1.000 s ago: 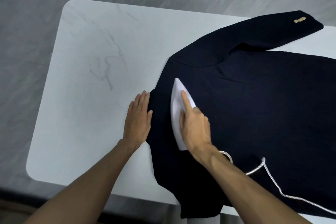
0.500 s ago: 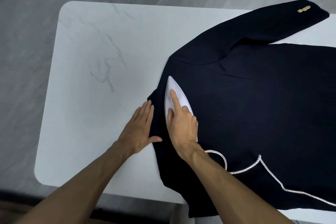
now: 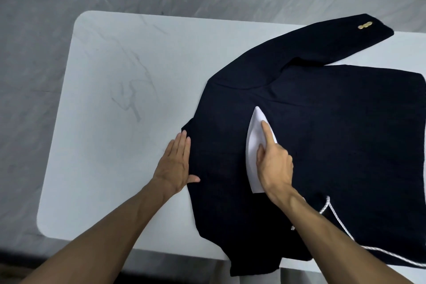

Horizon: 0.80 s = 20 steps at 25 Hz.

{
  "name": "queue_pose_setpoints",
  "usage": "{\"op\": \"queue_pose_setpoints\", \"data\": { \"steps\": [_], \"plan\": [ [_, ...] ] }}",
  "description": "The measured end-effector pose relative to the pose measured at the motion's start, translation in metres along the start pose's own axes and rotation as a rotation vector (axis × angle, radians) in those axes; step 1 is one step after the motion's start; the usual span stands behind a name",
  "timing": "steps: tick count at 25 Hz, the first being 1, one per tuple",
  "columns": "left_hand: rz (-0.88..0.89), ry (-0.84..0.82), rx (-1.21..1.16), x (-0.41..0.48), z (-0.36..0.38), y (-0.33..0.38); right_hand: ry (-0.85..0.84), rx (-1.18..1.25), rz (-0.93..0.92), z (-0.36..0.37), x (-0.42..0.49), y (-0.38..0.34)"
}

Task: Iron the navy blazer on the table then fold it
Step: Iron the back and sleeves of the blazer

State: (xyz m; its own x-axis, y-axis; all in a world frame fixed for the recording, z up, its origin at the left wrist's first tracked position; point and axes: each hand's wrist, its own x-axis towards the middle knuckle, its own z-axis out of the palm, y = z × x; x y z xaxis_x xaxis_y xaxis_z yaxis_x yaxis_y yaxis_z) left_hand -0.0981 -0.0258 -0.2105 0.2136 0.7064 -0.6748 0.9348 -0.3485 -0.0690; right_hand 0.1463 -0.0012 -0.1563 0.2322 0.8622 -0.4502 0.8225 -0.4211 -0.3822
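Curled round the white iron point(image 3: 254, 145), the right grip point(image 3: 275, 168) has slid it inward from the navy blazer point(image 3: 341, 145) edge, away from the flat left grip point(image 3: 175, 166), so ironing continues and folding waits.

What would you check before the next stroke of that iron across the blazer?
1. Iron flat on the blazer: ok.
2. Right hand grips the iron, forefinger along its top: ok.
3. Left hand flat at the blazer's edge, apart from the iron: ok.
4. Cord off the cloth: not ok, it lies across the blazer.
5. Blazer wholly on the table: not ok, part hangs over the near edge.
6. Iron hot: cannot tell.
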Motion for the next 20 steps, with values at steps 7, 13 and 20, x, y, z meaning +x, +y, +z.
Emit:
{"op": "queue_pose_setpoints", "data": {
  "steps": [7, 13, 20],
  "plan": [
    [-0.169, 0.496, -0.56, 0.015, -0.028, -0.013, -0.313, -0.353, -0.4, 0.025, -0.03, -0.034],
    [-0.013, 0.24, -0.383, 0.02, -0.013, -0.012, -0.277, -0.464, -0.434, 0.036, -0.027, -0.021],
    [-0.073, 0.197, -0.229, 0.022, -0.019, -0.009, -0.219, -0.426, -0.375, 0.008, -0.02, 0.017]
  ]
}}
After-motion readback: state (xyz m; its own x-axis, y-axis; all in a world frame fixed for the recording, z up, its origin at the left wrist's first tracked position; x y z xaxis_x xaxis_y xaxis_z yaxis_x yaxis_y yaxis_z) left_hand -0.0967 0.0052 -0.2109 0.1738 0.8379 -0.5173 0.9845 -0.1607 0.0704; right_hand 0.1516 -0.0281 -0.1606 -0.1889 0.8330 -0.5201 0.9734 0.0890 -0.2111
